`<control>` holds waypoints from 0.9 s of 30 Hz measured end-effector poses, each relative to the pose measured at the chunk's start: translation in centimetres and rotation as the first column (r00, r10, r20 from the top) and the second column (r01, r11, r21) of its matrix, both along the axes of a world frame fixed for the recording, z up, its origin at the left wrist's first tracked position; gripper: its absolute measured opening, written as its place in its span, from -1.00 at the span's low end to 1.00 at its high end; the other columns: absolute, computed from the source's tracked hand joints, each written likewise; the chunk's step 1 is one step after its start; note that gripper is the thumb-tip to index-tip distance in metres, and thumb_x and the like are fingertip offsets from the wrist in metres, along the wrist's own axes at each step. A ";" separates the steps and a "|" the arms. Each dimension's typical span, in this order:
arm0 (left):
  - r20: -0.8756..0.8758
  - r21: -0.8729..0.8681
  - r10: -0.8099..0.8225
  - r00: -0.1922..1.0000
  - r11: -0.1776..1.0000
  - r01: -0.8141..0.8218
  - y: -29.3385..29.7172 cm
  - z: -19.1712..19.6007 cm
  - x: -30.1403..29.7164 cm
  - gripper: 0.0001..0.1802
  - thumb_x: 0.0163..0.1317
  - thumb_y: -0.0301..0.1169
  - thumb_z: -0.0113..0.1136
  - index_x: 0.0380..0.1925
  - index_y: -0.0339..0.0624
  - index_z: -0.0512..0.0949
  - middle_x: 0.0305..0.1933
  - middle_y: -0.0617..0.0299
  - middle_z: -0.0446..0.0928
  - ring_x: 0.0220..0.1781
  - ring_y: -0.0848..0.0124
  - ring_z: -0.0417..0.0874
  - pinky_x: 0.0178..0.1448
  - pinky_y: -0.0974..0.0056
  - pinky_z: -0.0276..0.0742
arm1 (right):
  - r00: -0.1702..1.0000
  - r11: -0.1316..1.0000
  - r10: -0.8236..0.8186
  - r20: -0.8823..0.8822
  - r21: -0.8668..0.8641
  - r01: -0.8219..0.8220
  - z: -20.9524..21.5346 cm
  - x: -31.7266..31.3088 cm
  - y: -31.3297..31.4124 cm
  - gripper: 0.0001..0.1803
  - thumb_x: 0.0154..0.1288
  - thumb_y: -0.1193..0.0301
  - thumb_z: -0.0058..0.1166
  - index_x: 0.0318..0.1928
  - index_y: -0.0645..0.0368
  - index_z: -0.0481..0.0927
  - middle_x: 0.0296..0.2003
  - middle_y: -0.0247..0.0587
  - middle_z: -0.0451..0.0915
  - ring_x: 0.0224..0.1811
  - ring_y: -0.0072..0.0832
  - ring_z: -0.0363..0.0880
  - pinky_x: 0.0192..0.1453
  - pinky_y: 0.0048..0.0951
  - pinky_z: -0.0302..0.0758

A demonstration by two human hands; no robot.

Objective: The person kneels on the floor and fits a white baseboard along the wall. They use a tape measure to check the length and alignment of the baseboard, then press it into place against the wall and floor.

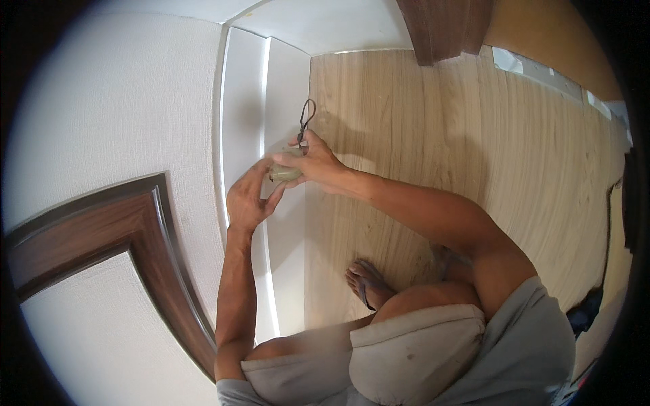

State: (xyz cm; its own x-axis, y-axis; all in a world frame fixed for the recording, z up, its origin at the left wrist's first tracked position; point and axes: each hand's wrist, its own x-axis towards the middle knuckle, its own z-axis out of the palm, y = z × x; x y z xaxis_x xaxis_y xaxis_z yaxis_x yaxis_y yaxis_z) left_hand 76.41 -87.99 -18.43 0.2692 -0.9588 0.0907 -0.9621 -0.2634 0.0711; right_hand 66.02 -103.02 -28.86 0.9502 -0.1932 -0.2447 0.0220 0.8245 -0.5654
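Observation:
A small rounded case in pale green, which looks like a tape measure point(286, 174), is held between my two hands over the white ledge along the wall. My right hand point(317, 162) wraps round it from the right, thumb across its top. From the left, my left hand point(249, 196) curves toward it, its fingertips and thumb at the near left end of the case. A black strap loop point(308, 114) sticks out beyond my right hand, over the floor's edge. My fingers hide much of the case, and I see no blade drawn out.
White stepped skirting point(288, 271) runs along the textured wall point(135, 101) at left, where brown moulding point(159, 230) stands out. The wood-look floor point(406, 135) lies to the right. A dark brown door-frame post point(447, 30) is at the far side. My sandalled foot point(369, 281) is below.

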 end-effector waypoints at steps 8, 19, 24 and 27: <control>0.056 0.002 -0.071 0.996 0.997 0.071 0.7 -0.5 0.9 -0.65 0.23 -0.48 0.48 0.03 -0.16 0.69 -0.22 0.14 0.77 -0.24 0.19 0.81 -0.15 0.16 0.75 | 0.980 0.981 0.185 -0.067 -0.050 -0.189 -1.1 -0.4 0.0 -0.35 0.54 0.10 0.24 0.30 0.33 0.30 0.05 0.08 0.55 -0.09 -0.30 0.75 -0.31 -0.34 0.77; -0.067 0.082 0.094 0.993 0.993 -0.088 0.9 -0.2 0.9 -0.61 0.25 -0.71 0.26 0.07 -0.18 0.63 -0.20 0.07 0.74 -0.27 0.15 0.80 -0.19 0.13 0.70 | 0.967 0.961 0.250 0.035 -0.128 -0.244 -0.7 0.1 -0.4 -0.15 0.21 0.17 0.57 0.25 0.41 0.31 0.04 0.00 0.57 -0.06 -0.30 0.73 -0.24 -0.36 0.86; -0.061 -0.010 0.029 0.998 1.000 -0.030 0.5 -0.3 0.7 -0.81 0.35 -0.57 0.29 -0.06 -0.17 0.65 -0.37 0.08 0.69 -0.43 0.13 0.71 -0.32 0.10 0.61 | 0.988 0.892 0.137 0.073 -0.443 -0.091 -1.2 0.2 0.0 -0.27 0.16 0.22 0.59 0.14 0.28 0.39 -0.01 0.03 0.65 -0.05 -0.20 0.76 -0.18 -0.19 0.83; -0.126 0.019 0.090 0.988 0.996 -0.088 0.3 0.1 0.5 -0.85 0.45 -0.47 0.26 -0.05 -0.23 0.69 -0.27 0.03 0.75 -0.29 0.13 0.81 -0.22 0.13 0.69 | 0.988 0.575 -0.021 0.150 -0.807 0.135 -0.5 0.3 0.6 -0.39 0.15 0.30 0.54 0.05 0.21 0.39 -0.03 0.13 0.66 -0.10 -0.01 0.75 -0.10 -0.01 0.70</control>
